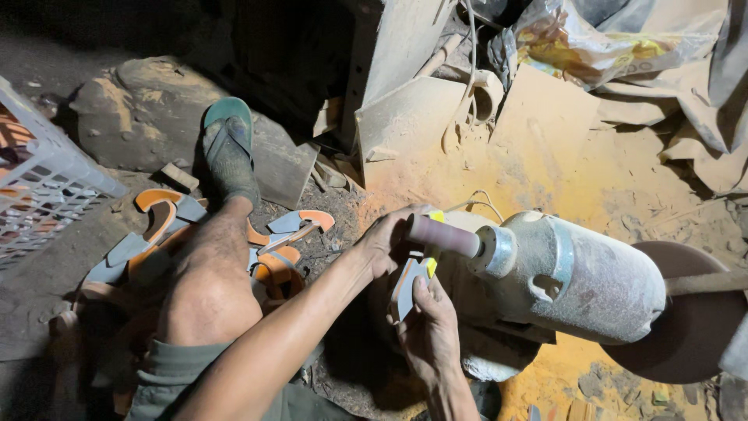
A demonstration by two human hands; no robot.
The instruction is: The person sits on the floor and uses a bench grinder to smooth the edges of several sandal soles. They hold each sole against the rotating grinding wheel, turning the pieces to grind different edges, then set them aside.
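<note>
Both hands clamped on one small grey piece [407,282] with a yellow edge, pressed against the underside of the pink sanding drum [444,235]. Left hand [387,240] grips it from above, next to the drum tip; right hand [430,331] holds it from below, thumb on the flat face. Hands close together, nearly touching.

Drum sticks out of the dusty grey motor [580,274], which lies on its side on the floor [608,179]. A brown disc [689,327] sits at the motor's far end. Orange dust coats the floor around it.

Left of the arms: bent knee, foot in a green sandal [228,144]. Pile of orange-and-grey cut pieces [284,234] on the ground beside the leg. White crate [39,195] at the left edge. Crumpled bags [608,39] top right.
</note>
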